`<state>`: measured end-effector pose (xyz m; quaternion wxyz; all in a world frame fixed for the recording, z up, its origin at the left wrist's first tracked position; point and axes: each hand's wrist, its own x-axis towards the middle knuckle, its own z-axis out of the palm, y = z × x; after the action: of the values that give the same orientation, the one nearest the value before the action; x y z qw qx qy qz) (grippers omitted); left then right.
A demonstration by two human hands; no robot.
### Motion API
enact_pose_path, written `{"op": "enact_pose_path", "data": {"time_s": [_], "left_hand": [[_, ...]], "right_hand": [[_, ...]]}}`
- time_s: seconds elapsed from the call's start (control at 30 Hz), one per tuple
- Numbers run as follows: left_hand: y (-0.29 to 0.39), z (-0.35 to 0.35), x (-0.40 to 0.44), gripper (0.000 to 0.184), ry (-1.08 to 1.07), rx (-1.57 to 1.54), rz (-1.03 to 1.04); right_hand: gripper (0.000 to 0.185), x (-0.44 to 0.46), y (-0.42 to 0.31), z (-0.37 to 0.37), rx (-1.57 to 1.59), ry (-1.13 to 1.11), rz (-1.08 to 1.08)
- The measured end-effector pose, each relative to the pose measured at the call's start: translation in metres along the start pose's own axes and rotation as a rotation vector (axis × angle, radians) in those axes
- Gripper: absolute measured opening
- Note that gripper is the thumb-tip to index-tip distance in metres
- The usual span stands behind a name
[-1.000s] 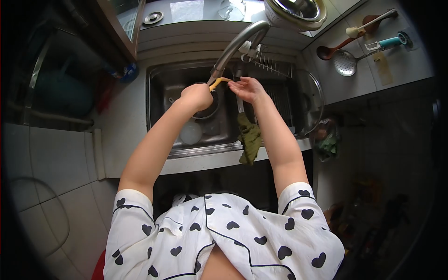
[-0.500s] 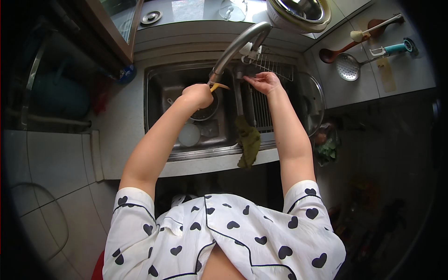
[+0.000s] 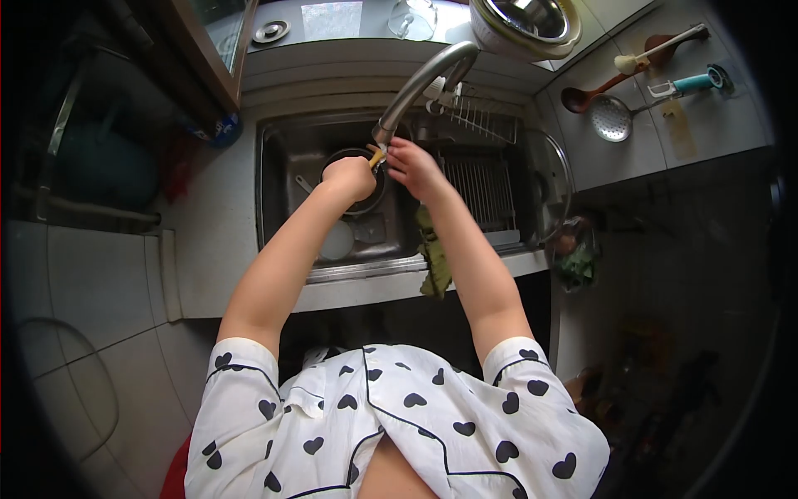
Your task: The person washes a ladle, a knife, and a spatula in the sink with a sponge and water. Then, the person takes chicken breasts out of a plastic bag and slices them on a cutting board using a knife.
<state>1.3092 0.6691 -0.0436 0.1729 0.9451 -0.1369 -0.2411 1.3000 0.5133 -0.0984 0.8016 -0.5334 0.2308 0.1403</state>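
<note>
Over the left sink basin (image 3: 283, 125), my left hand (image 3: 351, 179) is closed around a slim yellow object (image 3: 376, 156) whose kind I cannot make out. Its end sticks out just below the spout of the faucet (image 3: 385, 133). My right hand (image 3: 416, 170) is beside that end, fingers stretched out and a little apart; whether they touch it is unclear. Beneath my left hand is a round dark pan (image 3: 359, 202), partly hidden. A whitish round bowl (image 3: 336, 241) lies nearer me in the basin.
A green cloth (image 3: 435, 270) hangs over the sink's front edge. A wire rack (image 3: 478, 191) fills the right basin, with a clear lid (image 3: 564, 179) beside it. Stacked bowls (image 3: 532, 25) stand on the sill. A skimmer (image 3: 612, 118) and ladle (image 3: 579, 100) hang at right.
My right hand has moved left from above the right basin to beside the yellow object. My left hand keeps its hold near the spout, and the object's visible end has turned.
</note>
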Motion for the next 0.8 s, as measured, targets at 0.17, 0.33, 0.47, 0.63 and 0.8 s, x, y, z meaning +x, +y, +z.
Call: {"op": "enact_pose_path", "data": {"time_s": [0.17, 0.33, 0.47, 0.63, 0.8], "left_hand": [[-0.014, -0.004, -0.025, 0.024, -0.013, 0.058, -0.044], [-0.028, 0.009, -0.038, 0.025, -0.054, 0.036, -0.022], [-0.052, 0.018, -0.045, 0.027, -0.006, -0.216, 0.099], [-0.046, -0.016, -0.076, 0.033, -0.149, -0.571, 0.025], [-0.039, -0.013, -0.106, 0.030, -0.036, -0.673, 0.077]], "right_hand": [[0.052, 0.002, 0.065, 0.010, -0.729, 0.313, -0.395], [0.047, -0.022, 0.081, 0.058, -0.813, 0.141, -0.555], [0.039, -0.057, 0.070, 0.069, -1.013, 0.045, -0.583], [0.011, -0.094, 0.057, 0.088, -1.268, 0.189, -0.727], [0.012, -0.093, 0.071, 0.094, -1.180, 0.325, -0.853]]}}
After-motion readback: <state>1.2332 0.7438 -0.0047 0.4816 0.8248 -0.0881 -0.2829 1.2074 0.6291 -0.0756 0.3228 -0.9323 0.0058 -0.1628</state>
